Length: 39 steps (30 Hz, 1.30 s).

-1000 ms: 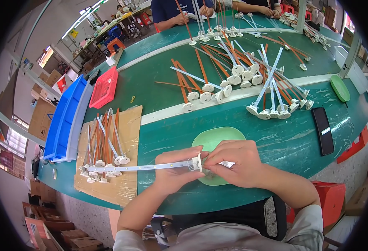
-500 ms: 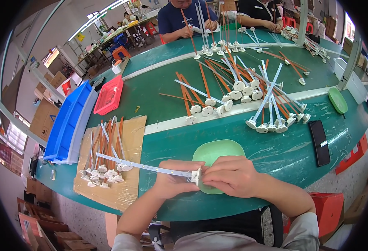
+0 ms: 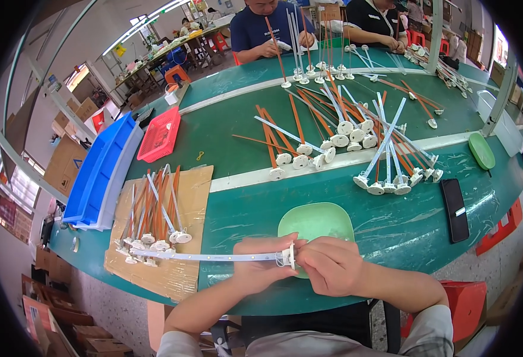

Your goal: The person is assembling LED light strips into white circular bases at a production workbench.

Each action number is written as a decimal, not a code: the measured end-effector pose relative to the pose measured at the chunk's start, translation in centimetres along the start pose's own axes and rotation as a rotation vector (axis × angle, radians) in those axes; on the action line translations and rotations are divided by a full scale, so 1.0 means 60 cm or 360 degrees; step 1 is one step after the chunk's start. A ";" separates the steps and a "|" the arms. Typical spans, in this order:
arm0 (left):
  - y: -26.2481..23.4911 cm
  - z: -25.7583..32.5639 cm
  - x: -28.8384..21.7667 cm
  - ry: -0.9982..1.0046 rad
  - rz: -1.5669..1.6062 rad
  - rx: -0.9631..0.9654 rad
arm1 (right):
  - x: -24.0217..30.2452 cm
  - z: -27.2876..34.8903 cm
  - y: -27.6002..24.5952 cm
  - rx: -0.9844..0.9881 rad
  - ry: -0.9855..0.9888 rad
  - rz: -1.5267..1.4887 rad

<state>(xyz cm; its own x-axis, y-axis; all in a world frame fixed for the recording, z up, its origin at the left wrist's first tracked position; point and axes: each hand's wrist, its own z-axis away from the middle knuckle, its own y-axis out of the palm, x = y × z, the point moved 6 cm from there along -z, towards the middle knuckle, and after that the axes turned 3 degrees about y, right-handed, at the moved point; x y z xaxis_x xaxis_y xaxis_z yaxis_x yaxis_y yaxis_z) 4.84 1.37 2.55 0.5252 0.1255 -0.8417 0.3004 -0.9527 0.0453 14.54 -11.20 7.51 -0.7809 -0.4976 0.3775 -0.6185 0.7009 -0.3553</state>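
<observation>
Over the near table edge, my left hand (image 3: 254, 265) is closed round the base end of a white LED strip (image 3: 214, 257), which points left, roughly level. At that end, a white round base (image 3: 292, 256) stands on edge between my hands, thin wires beside it. My right hand (image 3: 334, 265) has its fingers curled, thumb and fingertips against the base's right face; whatever they pinch is hidden. Just behind lies a light green bowl (image 3: 315, 215), partly covered by my hands. Small clear pieces seem to be inside. The strip's free end passes over finished-looking strips with white bases (image 3: 181, 237).
Cardboard (image 3: 184, 271) lies under the left pile. Beyond it are a blue tray (image 3: 98, 172) and a red basket (image 3: 159, 134). More strips with white bases (image 3: 345, 128) spread mid-table. A phone (image 3: 454, 208) and a green dish (image 3: 481, 150) lie right. Two people (image 3: 270, 35) sit opposite.
The strip's free end has swung down to nearly level. My right hand has turned slightly and shifted downward at the base. The whole view has shifted a little.
</observation>
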 end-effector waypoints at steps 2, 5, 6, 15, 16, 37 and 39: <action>0.006 -0.001 -0.004 0.0000 0.0049 -0.0019 | 0.004 -0.002 -0.004 -0.0009 0.0047 0.0016; 0.002 -0.005 0.001 -0.0058 0.0146 -0.0063 | -0.006 -0.002 -0.003 -0.0036 0.0142 -0.0122; -0.001 -0.001 0.005 -0.0124 0.0206 -0.0086 | -0.011 -0.002 -0.003 -0.0029 0.0142 -0.0120; 0.013 -0.009 -0.026 -0.0382 0.0196 -0.0051 | -0.029 -0.003 -0.008 0.0224 0.0333 -0.0434; 0.016 -0.009 -0.037 -0.0454 0.0183 -0.0022 | -0.023 -0.005 -0.009 0.0272 0.0347 -0.0399; -0.242 0.036 -0.190 -0.0847 -0.3553 0.0070 | -0.021 -0.010 0.013 0.0424 0.0458 -0.0378; -0.207 -0.012 -0.156 -0.0755 -0.3389 0.0169 | -0.020 -0.011 0.011 0.0425 0.0388 -0.0313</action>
<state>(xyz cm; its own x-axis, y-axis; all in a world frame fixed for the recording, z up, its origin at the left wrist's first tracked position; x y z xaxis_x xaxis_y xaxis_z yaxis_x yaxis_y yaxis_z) -3.22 12.24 10.26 -0.6270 0.6749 0.3891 -0.0381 0.4723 -0.8806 15.13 -9.79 7.39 -0.6217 -0.4507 0.6406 -0.7800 0.4310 -0.4536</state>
